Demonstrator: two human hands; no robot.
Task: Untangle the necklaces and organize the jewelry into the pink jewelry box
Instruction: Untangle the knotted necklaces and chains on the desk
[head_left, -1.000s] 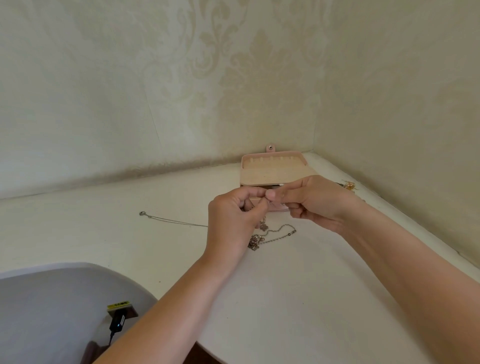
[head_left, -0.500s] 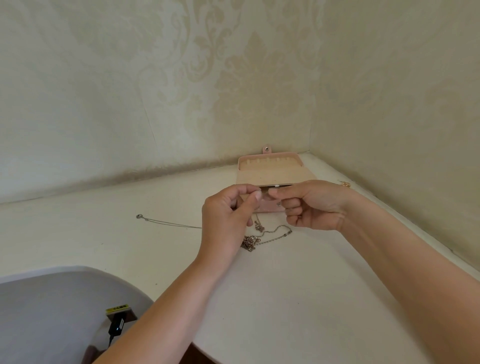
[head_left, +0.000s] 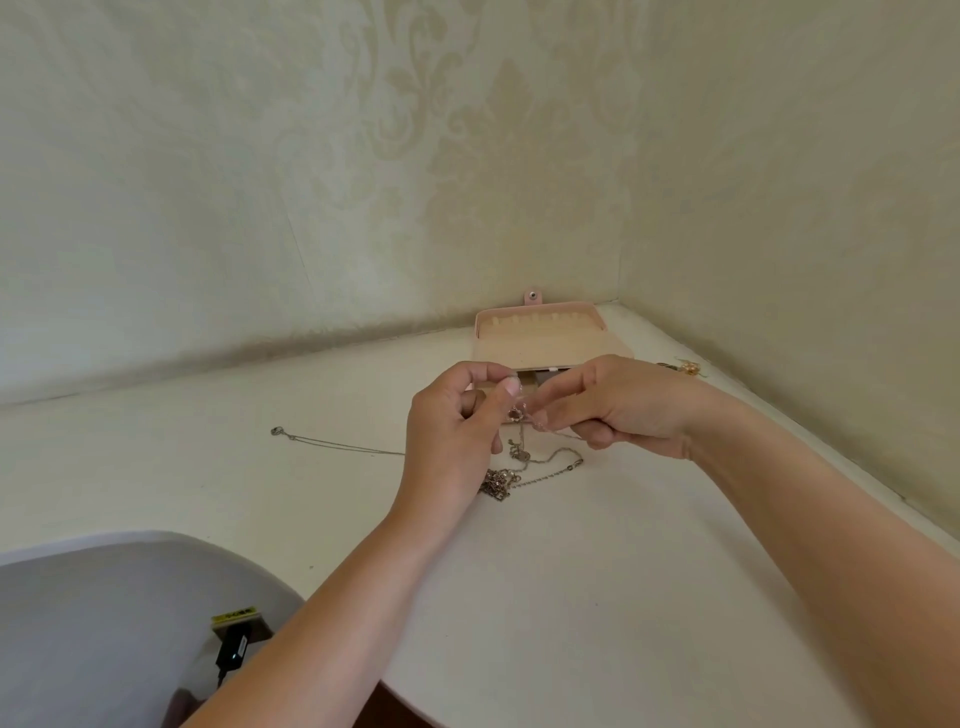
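Left hand (head_left: 457, 431) and right hand (head_left: 618, 405): both pinched on 1 necklace (head_left: 521, 415) | tangle (head_left: 501, 480) hung directly below, on tabletop (head_left: 623, 597) | pink jewelry box (head_left: 545, 338): open, just beyond hands, nearer the right.

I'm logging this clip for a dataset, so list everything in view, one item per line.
jewelry box: one, pink, open, far corner of the table.
table: one, white, set against the walls.
pendant: one, pinkish, held up between the fingertips.
tangled chains: one heap, silver, below the hands.
thin chain: one, silver, stretched out leftward.
gold ornament: one, right of the box.
black device: one, lower left.
left hand: pinching the chain.
right hand: pinching the chain.
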